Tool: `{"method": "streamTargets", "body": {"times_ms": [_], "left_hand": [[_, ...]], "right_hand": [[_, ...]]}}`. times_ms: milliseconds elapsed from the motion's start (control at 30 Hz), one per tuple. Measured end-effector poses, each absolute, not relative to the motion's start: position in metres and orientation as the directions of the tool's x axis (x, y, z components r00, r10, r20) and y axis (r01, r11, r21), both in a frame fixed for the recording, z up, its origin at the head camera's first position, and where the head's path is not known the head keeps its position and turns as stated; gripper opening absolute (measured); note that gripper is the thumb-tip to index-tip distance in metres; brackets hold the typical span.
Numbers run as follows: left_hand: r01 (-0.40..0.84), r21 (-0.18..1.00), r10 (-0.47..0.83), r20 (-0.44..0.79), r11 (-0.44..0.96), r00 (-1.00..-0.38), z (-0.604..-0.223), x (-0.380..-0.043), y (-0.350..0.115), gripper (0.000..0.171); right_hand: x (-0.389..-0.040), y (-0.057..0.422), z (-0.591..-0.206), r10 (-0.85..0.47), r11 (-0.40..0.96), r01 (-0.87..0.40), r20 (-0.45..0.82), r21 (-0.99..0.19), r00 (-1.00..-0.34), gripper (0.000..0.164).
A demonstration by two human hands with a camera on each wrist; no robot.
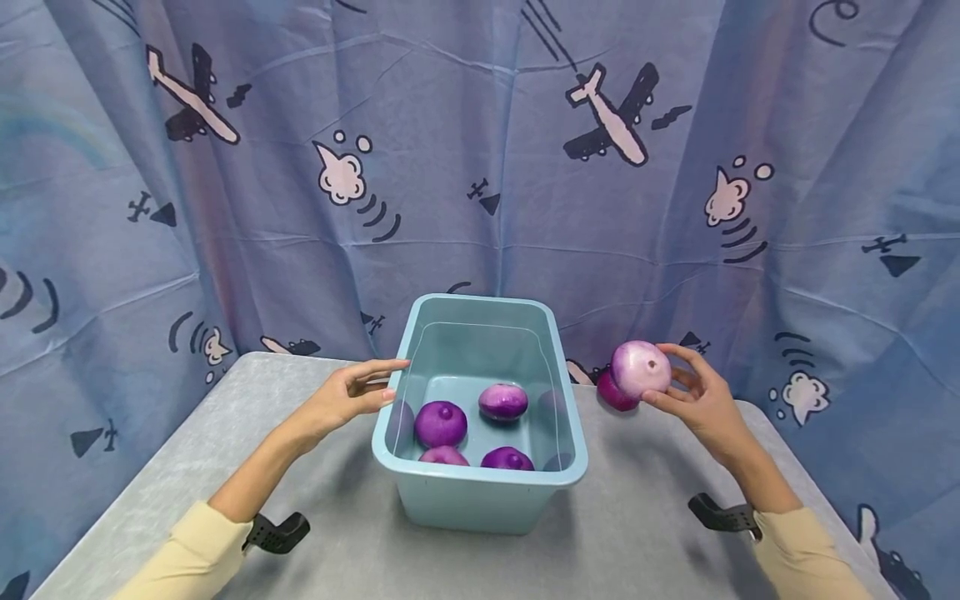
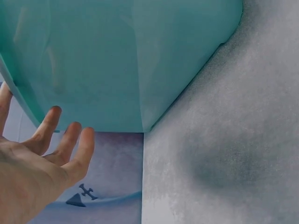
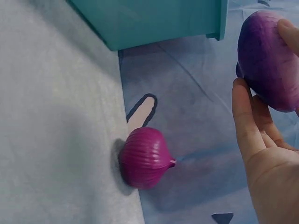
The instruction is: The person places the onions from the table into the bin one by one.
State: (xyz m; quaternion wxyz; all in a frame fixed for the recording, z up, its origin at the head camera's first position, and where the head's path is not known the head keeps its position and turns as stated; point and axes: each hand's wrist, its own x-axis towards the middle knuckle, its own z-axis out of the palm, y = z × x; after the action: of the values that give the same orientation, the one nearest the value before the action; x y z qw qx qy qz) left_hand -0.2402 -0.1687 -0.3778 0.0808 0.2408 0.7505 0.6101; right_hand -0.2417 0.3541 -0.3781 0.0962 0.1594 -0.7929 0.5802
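My right hand (image 1: 701, 404) holds a purple and white onion (image 1: 640, 368) between thumb and fingers, raised above the table to the right of the bin. Behind and below it, a magenta onion (image 3: 145, 158) lies at the table's far edge, partly hidden in the head view. The light blue plastic bin (image 1: 487, 479) stands mid-table with several purple onions inside, among them a round one (image 1: 441, 424) and an oval one (image 1: 503, 402). On the bin's left side, my left hand (image 1: 341, 404) rests its fingertips at the rim, fingers loosely extended.
A grey table (image 1: 315, 500) carries the bin. Close behind its far edge hangs a blue curtain (image 1: 450, 167) printed with planes and clouds. Each wrist wears a black strap mount (image 1: 277, 533) over a pale yellow sleeve (image 1: 191, 550).
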Motion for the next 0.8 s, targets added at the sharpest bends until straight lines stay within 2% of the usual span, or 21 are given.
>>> {"method": "streamTargets", "body": {"times_ms": [133,400,800], "left_hand": [[0.261,0.955,0.456,0.172,0.139,-0.873,-0.379,-0.24,-0.168,0.052],[0.254,0.959,0.454,0.171,0.129,-0.874,-0.379,-0.239,-0.168,0.053],[0.255,0.958,0.455,0.169,0.133,-0.874,-0.38,-0.239,-0.168,0.053]], "right_hand": [[-0.241,0.352,-0.368,-0.154,0.263,-0.377,0.347,-0.888,-0.925,0.066],[-0.242,0.342,-0.348,-0.2,0.121,-0.4,0.372,-0.908,-0.906,0.066],[-0.247,0.319,-0.327,-0.25,0.129,-0.406,0.366,-0.905,-0.896,0.064]]}}
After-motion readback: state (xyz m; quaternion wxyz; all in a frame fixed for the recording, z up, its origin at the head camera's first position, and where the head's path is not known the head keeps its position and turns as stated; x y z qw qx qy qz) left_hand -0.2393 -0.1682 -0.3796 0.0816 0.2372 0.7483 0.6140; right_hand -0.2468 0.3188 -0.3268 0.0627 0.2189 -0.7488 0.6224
